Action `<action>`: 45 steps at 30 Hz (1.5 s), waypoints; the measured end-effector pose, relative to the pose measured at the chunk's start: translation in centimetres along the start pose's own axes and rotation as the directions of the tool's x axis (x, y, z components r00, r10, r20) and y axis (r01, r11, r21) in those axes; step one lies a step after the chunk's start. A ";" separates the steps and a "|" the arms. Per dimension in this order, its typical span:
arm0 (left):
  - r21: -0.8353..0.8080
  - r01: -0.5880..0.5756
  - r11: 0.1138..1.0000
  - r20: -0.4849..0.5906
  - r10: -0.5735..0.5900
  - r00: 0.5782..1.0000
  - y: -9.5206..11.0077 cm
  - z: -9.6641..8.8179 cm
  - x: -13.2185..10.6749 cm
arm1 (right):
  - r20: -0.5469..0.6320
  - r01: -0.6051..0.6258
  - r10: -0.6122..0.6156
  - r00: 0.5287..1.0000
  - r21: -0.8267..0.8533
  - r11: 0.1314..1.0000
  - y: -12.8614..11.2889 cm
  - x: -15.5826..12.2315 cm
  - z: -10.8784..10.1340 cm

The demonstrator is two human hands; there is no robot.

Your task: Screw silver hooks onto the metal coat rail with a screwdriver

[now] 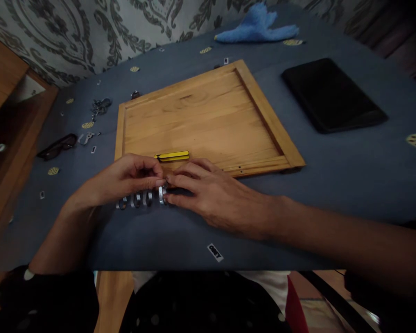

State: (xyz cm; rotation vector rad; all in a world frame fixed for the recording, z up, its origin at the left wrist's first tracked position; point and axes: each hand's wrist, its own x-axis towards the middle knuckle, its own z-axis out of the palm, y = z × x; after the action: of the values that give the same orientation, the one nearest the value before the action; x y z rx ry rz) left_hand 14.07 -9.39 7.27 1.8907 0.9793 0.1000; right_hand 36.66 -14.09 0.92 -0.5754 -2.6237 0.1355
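Note:
A framed wooden panel [197, 115] lies on the blue cloth. At its near edge, my left hand [135, 178] is closed, thumb and finger pinched together above a curved metal piece [162, 195]; what the pinch holds is too small to make out. My right hand [211, 194] meets it from the right, its fingertips closed about the same metal piece, upper fingers against the panel's edge. Several similar curved metal pieces [136, 200] stand in a row left of it, partly under my left hand. A yellow and black handled tool [173, 156] rests on the panel, its tip hidden.
Dark glasses [58, 146], a metal bracket [86, 138] and a small metal heap [101, 106] lie to the left. At the right is a black tablet-like slab [333, 95]. A blue fluffy cloth [258, 27] sits at the back by the patterned wall.

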 end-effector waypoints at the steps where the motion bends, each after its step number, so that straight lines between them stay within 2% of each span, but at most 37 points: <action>1: -0.002 0.002 1.000 0.003 -0.002 1.000 0.0 0.0 0.0 | 0.001 -0.001 0.001 1.000 -0.003 1.000 0.0 0.0 0.0; 15: 0.056 -0.020 0.998 -0.050 0.023 0.999 0.2 0.6 0.0 | 0.024 -0.008 0.009 1.000 -0.015 1.000 -0.1 0.1 -0.2; 23: 0.000 -0.017 1.000 -0.051 0.017 0.999 0.3 0.8 -0.1 | 0.011 0.000 0.000 1.000 0.014 1.000 0.0 0.1 -0.1; 30: 0.007 -0.052 0.999 -0.142 0.053 0.989 0.5 0.7 -1.0 | 0.028 -0.009 0.009 1.000 -0.012 1.000 -0.1 0.0 0.0; 33: 0.112 -0.115 0.987 -0.185 0.134 0.974 0.0 0.7 -1.6 | -0.014 0.007 -0.007 1.000 -0.003 1.000 0.0 -0.1 0.2; 38: 0.400 -0.179 0.899 -0.123 0.246 0.961 -0.5 0.9 -2.0 | -0.044 0.017 -0.016 0.999 0.023 1.000 0.0 -0.2 0.3; 45: 0.470 -0.216 0.856 -0.080 0.285 0.955 0.0 1.6 -2.2 | -0.041 0.010 -0.010 0.999 -0.004 1.000 0.0 -0.2 0.1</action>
State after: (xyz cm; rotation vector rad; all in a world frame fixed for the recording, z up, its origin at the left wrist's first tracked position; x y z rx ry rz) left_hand 13.36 -11.98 7.13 2.4771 0.9001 0.1769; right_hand 36.75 -14.19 0.73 -0.5601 -2.5869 0.1144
